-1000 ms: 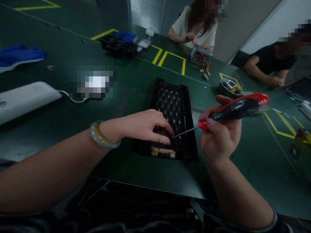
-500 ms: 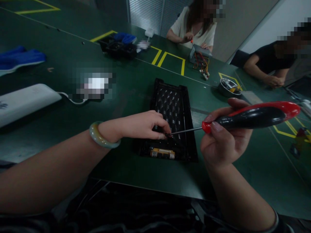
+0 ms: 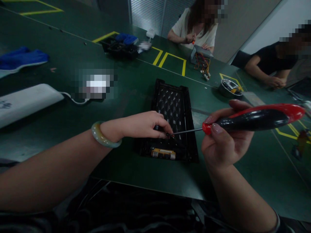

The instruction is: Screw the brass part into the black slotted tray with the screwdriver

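My right hand [image 3: 227, 137] grips a red and black screwdriver [image 3: 252, 119], held nearly level with its thin shaft toward the left. Thumb and fingers of my left hand [image 3: 152, 124] pinch at the screwdriver's tip. Between them is a tiny dark piece [image 3: 167, 134] that looks like a screw, too small to be sure. Both the tip and the left fingers are above a black plastic panel [image 3: 189, 113] with a honeycomb-like inner face. At the panel's near end sits a small orange-brown circuit board [image 3: 163, 153] with white connectors.
A white power bank-like box [image 3: 29, 103] with a cable and a blue glove [image 3: 23, 58] lie left. A black tray [image 3: 119, 50] stands farther back, a metal bowl [image 3: 228, 92] at right. Across the table, one person works on a metal box [image 3: 200, 53]; another sits farther right.
Both hands keep almost the same pose, with the screwdriver tip still at the left fingers. The whole view has shifted slightly.
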Motion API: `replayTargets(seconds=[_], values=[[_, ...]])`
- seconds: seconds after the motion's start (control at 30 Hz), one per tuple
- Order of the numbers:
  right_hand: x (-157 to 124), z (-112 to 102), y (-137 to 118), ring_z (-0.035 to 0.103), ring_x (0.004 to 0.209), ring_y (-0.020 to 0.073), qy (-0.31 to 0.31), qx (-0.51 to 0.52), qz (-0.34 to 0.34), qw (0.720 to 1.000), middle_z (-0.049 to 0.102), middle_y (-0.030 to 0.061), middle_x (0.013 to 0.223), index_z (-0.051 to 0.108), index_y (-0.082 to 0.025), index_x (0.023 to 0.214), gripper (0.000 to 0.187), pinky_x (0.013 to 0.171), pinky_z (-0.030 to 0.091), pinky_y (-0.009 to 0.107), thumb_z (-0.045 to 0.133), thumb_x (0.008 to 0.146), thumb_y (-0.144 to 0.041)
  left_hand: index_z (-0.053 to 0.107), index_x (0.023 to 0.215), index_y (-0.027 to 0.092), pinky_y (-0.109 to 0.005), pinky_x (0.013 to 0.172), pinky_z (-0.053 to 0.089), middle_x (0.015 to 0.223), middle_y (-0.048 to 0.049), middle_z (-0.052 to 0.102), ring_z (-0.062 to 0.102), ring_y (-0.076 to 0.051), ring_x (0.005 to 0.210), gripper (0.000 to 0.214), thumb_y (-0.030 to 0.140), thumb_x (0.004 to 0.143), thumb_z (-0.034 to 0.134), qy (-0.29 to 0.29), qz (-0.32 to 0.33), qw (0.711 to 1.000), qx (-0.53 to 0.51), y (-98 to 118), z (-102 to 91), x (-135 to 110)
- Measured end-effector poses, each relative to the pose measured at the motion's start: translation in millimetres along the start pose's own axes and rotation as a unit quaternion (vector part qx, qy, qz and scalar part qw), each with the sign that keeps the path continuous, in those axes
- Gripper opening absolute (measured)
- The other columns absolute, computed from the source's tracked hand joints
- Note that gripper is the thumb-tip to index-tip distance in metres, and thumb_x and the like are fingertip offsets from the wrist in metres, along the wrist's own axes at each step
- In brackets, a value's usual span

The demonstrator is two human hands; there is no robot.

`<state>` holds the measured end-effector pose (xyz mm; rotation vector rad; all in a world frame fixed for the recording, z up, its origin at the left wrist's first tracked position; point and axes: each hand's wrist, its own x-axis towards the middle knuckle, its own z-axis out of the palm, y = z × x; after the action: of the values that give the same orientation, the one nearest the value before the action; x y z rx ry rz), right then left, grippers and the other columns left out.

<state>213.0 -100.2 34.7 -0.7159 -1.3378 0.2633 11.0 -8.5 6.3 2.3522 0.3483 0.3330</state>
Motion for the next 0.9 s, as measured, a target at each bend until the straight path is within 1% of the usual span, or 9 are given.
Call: replayTargets(seconds=[0.1,0.27,0.37,0.47,0.63,0.8,0.9], values=[[0.6,0.4,0.3,0.058,0.063,0.0130,-0.013,0.007,-0.001,1.000,0.061,-0.0023,0.081,0.065,-0.025,0.113,0.043,0.057,0.048,0.028,0.067,0.072,-0.015,0.075,0.111,0.021,-0.024,0.091,0.047,0.105,-0.0016,0.077,0.070,-0.014,0.100,0.021,0.019,0.092,0.069,0.000,0.004,1.000,-0.003,0.5,-0.3,-0.1],[1.9,1.4,-0.6,0.057,0.064,0.0109,-0.008,0.019,-0.010,1.000,0.062,-0.0018,0.089,0.066,-0.024,0.111,0.043,0.056,0.047,0.027,0.065,0.070,-0.011,0.075,0.111,0.020,-0.023,0.089,0.048,0.104,-0.0015,0.078,0.070,-0.014,0.099,0.020,0.018,0.092,0.068,0.001,0.002,1.000,-0.009,0.3,-0.3,0.6],[1.7,0.6,-1.5,0.058,0.064,0.0127,-0.020,0.016,0.002,1.000,0.060,-0.0022,0.082,0.065,-0.024,0.112,0.041,0.057,0.047,0.029,0.067,0.073,-0.013,0.075,0.112,0.020,-0.022,0.089,0.048,0.105,-0.0020,0.077,0.070,-0.013,0.098,0.021,0.017,0.092,0.068,-0.001,0.001,1.000,-0.012,-1.1,-0.2,-0.1],[1.2,-0.2,-2.2,0.058,0.063,0.0140,-0.025,0.002,-0.002,1.000,0.058,-0.0025,0.079,0.063,-0.025,0.114,0.039,0.058,0.047,0.031,0.069,0.076,-0.018,0.075,0.112,0.020,-0.021,0.088,0.048,0.107,-0.0019,0.077,0.070,-0.013,0.099,0.021,0.016,0.093,0.067,-0.001,0.001,1.000,-0.017,-1.6,-0.6,-0.7],[0.5,-0.4,-2.5,0.057,0.063,0.0131,-0.021,-0.011,-0.010,1.000,0.059,-0.0015,0.086,0.062,-0.026,0.114,0.036,0.057,0.047,0.031,0.072,0.079,-0.024,0.076,0.111,0.020,-0.021,0.088,0.048,0.105,-0.0015,0.078,0.071,-0.013,0.097,0.021,0.016,0.092,0.067,-0.008,0.000,1.000,-0.022,1.0,-1.4,0.3],[0.3,-0.4,-0.3,0.057,0.066,0.0104,-0.003,0.014,-0.023,1.000,0.062,0.0002,0.101,0.066,-0.024,0.112,0.040,0.055,0.045,0.028,0.071,0.073,-0.015,0.075,0.112,0.021,-0.021,0.087,0.048,0.105,-0.0005,0.078,0.070,-0.013,0.097,0.022,0.018,0.092,0.068,-0.007,-0.012,1.000,-0.019,0.5,-0.9,0.2],[0.0,-0.2,-0.2,0.057,0.064,0.0109,-0.005,0.013,-0.027,1.000,0.061,-0.0004,0.093,0.065,-0.024,0.112,0.040,0.055,0.045,0.028,0.071,0.074,-0.015,0.075,0.114,0.021,-0.021,0.088,0.048,0.105,-0.0003,0.077,0.070,-0.013,0.098,0.022,0.020,0.093,0.067,-0.011,-0.016,1.000,-0.020,-1.1,-0.7,-0.8]])
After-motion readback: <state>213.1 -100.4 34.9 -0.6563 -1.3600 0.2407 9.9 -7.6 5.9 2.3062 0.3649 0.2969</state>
